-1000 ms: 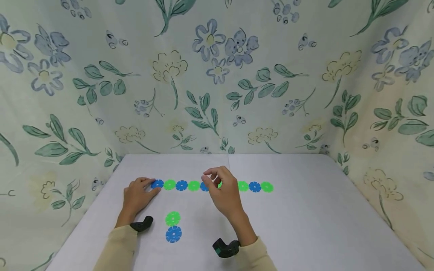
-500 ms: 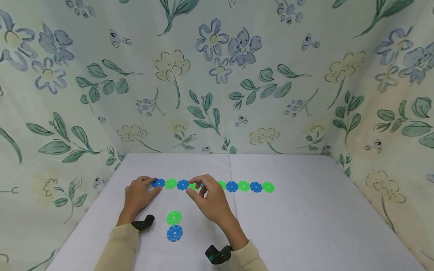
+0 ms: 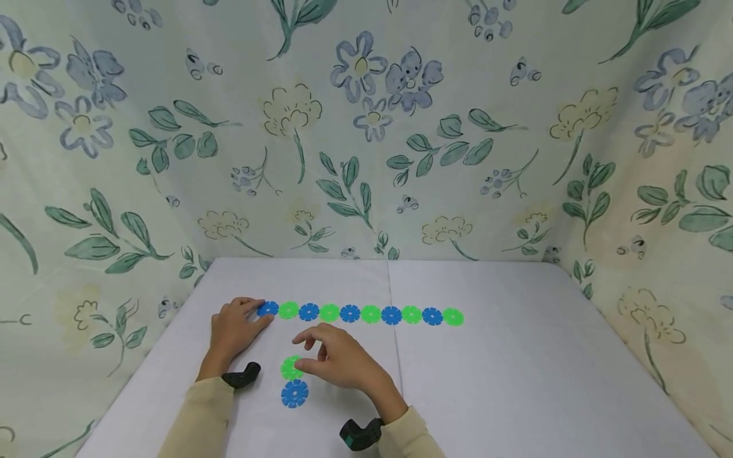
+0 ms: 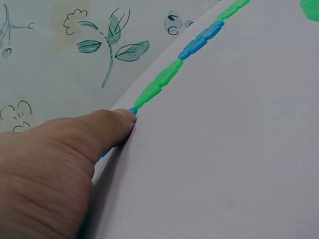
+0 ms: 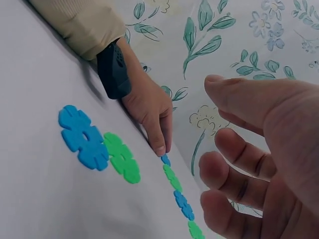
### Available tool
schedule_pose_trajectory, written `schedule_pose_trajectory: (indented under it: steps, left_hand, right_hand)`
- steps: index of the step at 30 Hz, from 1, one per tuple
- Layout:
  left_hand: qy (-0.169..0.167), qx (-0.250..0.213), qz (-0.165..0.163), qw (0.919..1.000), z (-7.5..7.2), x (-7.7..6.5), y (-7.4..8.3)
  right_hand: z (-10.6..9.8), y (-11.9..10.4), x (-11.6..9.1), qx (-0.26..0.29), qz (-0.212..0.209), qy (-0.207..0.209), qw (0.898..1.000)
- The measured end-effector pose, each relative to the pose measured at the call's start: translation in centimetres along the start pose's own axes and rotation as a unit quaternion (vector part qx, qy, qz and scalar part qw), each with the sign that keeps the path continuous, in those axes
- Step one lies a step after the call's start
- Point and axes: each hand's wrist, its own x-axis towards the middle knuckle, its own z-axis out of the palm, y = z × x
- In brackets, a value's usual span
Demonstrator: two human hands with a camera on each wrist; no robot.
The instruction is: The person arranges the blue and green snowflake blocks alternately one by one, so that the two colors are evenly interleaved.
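Observation:
A row of notched plastic interlocking discs, alternately blue and green, stretches across the white table. My left hand pinches the blue disc at the row's left end between thumb and forefinger; in the left wrist view the thumb covers most of it. Nearer to me lie two separate discs, a green disc and, just below it, a blue disc. Over the green one's right side hovers my right hand, its fingers loosely bent and holding nothing. The right wrist view has both discs flat on the table, apart from the hand.
The white-covered table is bounded at the back and sides by a floral curtain. A seam or fold runs front to back through the cloth near the middle. Each wrist wears a black camera.
My right hand has moved left and toward me, from above the row's middle to the separate green disc, uncovering the row. The left hand keeps its place on the end disc.

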Motion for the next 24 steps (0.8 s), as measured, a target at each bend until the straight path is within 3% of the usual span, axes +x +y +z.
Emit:
schedule_pose_trajectory:
  steps: [10,17,24]
  left_hand:
    - [0.001,-0.007,-0.010,0.9999,0.0,-0.1,0.3]
    - [0.002,0.005,-0.003,1.0000,0.0,0.0,0.0]
    - [0.001,-0.006,0.004,1.0000,0.0,0.0,-0.2]
  right_hand:
    - [1.5,1.7,0.2,0.046,0.031,-0.051,0.997]
    - [2.6,2.5,0.5,0.015,0.022,-0.099,0.995]
    - [2.7,3.3,0.1,0.002,0.008,-0.116,0.993]
